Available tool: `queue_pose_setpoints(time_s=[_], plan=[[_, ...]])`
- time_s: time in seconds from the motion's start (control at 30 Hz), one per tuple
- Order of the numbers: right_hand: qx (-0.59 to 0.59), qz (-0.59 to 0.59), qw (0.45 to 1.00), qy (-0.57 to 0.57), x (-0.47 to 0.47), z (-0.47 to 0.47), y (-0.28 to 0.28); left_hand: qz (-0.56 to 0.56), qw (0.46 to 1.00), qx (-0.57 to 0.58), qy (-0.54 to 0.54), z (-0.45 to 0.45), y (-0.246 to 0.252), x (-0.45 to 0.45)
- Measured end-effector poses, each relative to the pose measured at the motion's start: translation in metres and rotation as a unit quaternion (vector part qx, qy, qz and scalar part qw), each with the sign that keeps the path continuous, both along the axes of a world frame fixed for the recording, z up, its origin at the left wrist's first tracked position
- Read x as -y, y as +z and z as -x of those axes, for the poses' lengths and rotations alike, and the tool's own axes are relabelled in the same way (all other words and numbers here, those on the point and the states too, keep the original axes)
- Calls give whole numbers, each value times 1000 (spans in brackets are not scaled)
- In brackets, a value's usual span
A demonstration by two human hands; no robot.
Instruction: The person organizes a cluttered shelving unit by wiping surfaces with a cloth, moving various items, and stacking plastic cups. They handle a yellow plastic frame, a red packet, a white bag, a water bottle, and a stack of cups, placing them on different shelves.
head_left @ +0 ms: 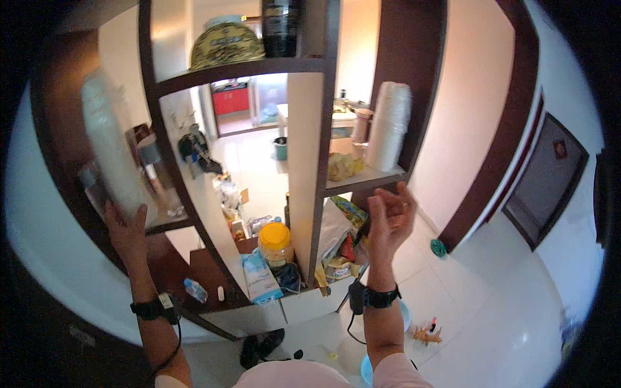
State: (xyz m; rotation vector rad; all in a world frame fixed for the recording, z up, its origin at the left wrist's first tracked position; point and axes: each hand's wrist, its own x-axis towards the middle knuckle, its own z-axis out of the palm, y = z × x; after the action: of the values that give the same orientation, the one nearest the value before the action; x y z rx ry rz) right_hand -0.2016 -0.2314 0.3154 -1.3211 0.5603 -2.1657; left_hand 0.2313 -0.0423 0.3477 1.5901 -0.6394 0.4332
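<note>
My left hand [127, 223] grips the lower end of a tall, translucent plastic-wrapped stack [109, 140], apparently disposable cups or bowls. Motion blurs the stack, which leans in front of the left shelf compartment. My right hand [392, 220] is raised with loosely bent fingers and holds nothing. Just above it, a second plastic-wrapped stack of white disposable cups [388, 128] stands upright on the right shelf [371, 179]. Beside that stack are a brownish cylindrical container [362, 125] and a crumpled yellowish bag [344, 166].
Dark upright posts [331, 97] divide the shelving unit. Lower down stand a yellow-lidded plastic jar [275, 242], a blue-and-white packet [261, 279] and a small water bottle [195, 290]. Black shoes [261, 347] and a brown coral-like object [427, 334] lie on the tiled floor.
</note>
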Motion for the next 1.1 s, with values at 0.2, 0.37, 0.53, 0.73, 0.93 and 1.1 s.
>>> queue_pose_setpoints(time_s=[0.2, 0.37, 0.53, 0.73, 0.93, 1.1], plan=[[-19, -49, 997, -53, -34, -4, -13, -60, 998, -13, -11, 7, 14, 17], [2, -72, 996, -58, -31, 2, -27, -83, 985, 126, 84, 16, 21, 12], [-28, -55, 996, -67, -39, -6, -18, -101, 994, -10, 36, 21, 30, 9], [-78, -20, 995, -50, -52, -28, -10, -67, 998, 5, -10, 30, 31, -11], [-107, 12, 993, 46, -99, -59, -11, -19, 987, -90, -128, 76, 21, -56], [-266, 73, 937, 213, -141, -82, 1, -33, 954, -65, -290, 137, -10, -74]])
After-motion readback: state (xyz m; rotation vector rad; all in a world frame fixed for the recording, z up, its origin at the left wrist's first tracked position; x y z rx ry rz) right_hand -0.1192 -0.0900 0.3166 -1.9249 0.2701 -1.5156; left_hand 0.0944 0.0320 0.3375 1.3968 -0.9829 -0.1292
